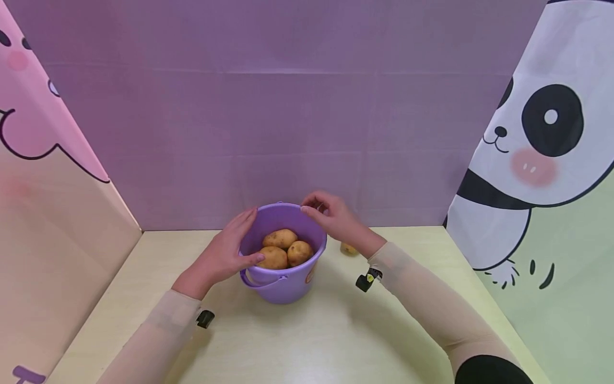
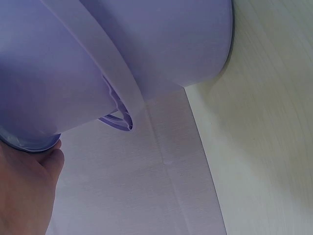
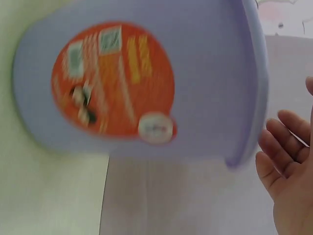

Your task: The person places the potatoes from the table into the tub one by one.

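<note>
A purple bucket (image 1: 283,288) stands on the pale table and holds three potatoes (image 1: 280,238). Its handle (image 1: 261,281) hangs down the front. My left hand (image 1: 225,253) lies against the bucket's left side with straight fingers, the thumb over the rim near a potato. In the left wrist view the left hand (image 2: 24,191) touches the rim of the bucket (image 2: 161,44). My right hand (image 1: 333,218) hovers at the far right rim, fingers relaxed. The right wrist view shows the right hand (image 3: 288,171) apart from the bucket (image 3: 205,73), which bears an orange label (image 3: 112,81).
A fourth potato (image 1: 348,248) lies on the table (image 1: 307,341) just behind my right wrist. A purple backdrop (image 1: 288,106) closes the far side, a pink cartoon panel (image 1: 43,186) the left, and a panda panel (image 1: 542,160) the right.
</note>
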Action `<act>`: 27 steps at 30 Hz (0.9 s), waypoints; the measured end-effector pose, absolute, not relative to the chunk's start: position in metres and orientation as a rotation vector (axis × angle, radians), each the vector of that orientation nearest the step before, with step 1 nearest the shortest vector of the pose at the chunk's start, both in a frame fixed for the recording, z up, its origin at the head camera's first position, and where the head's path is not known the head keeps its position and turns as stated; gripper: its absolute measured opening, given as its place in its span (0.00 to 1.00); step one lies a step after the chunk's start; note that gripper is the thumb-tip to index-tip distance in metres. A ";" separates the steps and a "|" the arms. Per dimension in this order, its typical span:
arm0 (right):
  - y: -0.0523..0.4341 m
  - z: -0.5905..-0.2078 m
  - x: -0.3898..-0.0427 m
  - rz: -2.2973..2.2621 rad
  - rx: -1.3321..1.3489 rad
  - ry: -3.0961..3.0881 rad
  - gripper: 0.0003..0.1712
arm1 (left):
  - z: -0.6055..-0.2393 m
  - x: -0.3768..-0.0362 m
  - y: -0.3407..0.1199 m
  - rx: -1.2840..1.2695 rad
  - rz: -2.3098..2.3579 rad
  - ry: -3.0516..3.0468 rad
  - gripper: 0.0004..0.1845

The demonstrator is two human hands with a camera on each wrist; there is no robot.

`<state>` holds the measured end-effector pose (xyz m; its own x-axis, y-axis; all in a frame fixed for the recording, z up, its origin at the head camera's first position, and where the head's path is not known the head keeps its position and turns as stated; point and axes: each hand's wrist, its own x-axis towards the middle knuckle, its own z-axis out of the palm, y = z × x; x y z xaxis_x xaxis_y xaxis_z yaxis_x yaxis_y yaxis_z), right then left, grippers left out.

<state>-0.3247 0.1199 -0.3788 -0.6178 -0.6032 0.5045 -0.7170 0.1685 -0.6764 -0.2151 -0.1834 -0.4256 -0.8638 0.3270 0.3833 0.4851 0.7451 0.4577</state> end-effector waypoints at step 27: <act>0.226 -0.446 -0.359 1.165 0.996 -2.627 0.28 | -0.426 -0.214 -0.184 -0.624 -0.803 -2.679 0.59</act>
